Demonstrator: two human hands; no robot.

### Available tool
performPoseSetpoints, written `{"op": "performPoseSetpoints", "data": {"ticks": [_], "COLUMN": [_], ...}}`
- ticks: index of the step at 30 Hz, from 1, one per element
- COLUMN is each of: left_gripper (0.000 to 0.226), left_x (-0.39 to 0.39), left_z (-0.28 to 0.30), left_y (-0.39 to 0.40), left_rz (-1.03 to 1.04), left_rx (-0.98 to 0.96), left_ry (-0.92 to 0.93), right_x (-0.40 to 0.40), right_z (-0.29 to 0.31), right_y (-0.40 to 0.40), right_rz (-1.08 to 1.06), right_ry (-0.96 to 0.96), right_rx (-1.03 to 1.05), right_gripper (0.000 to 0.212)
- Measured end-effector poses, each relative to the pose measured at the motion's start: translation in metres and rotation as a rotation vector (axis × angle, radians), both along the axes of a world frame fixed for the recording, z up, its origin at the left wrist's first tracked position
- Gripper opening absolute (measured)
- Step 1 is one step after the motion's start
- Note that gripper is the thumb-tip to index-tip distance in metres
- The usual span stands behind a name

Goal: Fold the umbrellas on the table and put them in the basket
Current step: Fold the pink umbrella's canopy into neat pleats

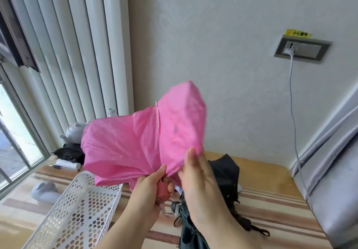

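A pink umbrella (143,140) is held up over the table, its canopy loose and half collapsed. My left hand (149,188) grips its pink handle from below. My right hand (195,173) lies with straight fingers against the pink cloth on the right side. Under my right arm, dark umbrellas (226,173) lie on the table, one black and one dark grey-blue. A white perforated basket (77,210) stands at the lower left, with nothing visible inside.
The table has a striped cloth (271,206). A white teapot (75,132), black bags and a white roll sit at the far left by the window. A white appliance lies left of the basket. A cable hangs from the wall socket (302,50); grey upholstery is right.
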State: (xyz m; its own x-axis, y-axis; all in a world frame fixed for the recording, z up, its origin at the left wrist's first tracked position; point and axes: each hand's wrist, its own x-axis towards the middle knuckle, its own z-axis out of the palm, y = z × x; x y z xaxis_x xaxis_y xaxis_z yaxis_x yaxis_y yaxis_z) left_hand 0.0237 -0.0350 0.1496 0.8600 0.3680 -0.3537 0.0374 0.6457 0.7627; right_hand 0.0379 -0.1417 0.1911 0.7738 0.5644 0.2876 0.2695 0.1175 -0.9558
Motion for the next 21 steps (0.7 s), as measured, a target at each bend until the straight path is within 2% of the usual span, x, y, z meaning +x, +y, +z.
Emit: {"op": "performPoseSetpoints", "data": {"ticks": [2,3,7,10,13,16,18,21], "left_gripper": [0.028,0.031,0.035,0.009,0.004,0.012,0.015,0.012], "left_x": [-0.005,-0.007,-0.018,-0.024,-0.024,-0.023,-0.021,-0.019], "left_z": [0.001,0.004,0.015,0.015,0.011,0.010,0.002,-0.001], "left_y": [0.000,0.001,0.002,0.005,0.009,0.006,0.004,0.003], "left_rz": [-0.021,-0.041,-0.165,-0.257,-0.265,-0.280,-0.259,-0.266], "left_rx": [0.019,0.018,-0.034,-0.009,0.005,-0.020,-0.083,-0.161], "left_ry": [0.030,0.018,-0.052,-0.068,-0.072,-0.092,-0.051,-0.060], "right_x": [-0.005,-0.005,-0.004,-0.005,0.002,0.009,0.012,0.016], "right_z": [0.002,-0.001,-0.013,-0.012,-0.004,0.002,0.001,-0.003], "right_y": [0.004,0.005,0.015,0.017,0.015,0.006,0.001,-0.001], "right_rz": [0.195,0.208,0.106,0.186,0.237,0.234,0.121,-0.253], "right_ry": [-0.111,-0.129,-0.001,-0.049,-0.101,-0.070,-0.099,-0.338], "right_rx": [-0.086,-0.090,-0.105,-0.305,-0.414,-0.477,-0.402,-0.312], "right_gripper": [0.074,0.077,0.066,0.062,0.070,0.067,0.060,0.043]}}
